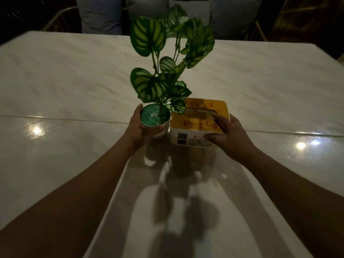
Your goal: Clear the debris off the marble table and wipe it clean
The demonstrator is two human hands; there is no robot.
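Observation:
A potted plant (163, 58) with striped green leaves stands in a small white pot (160, 129) filled with green gravel, near the middle of the marble table (65, 81). My left hand (136, 130) wraps around the pot's left side. Right beside it sits a white tissue box (193, 139) with a yellow top and an oval slot. My right hand (229, 135) grips the box's right front corner, fingers on its top and thumb on its front face. Both things rest on the table or just above it; I cannot tell which.
A seam runs across the marble table from left to right just behind my hands. Grey cushioned chairs (101, 14) stand along the far edge. Lamp reflections (36, 130) shine on the glossy surface at left and right.

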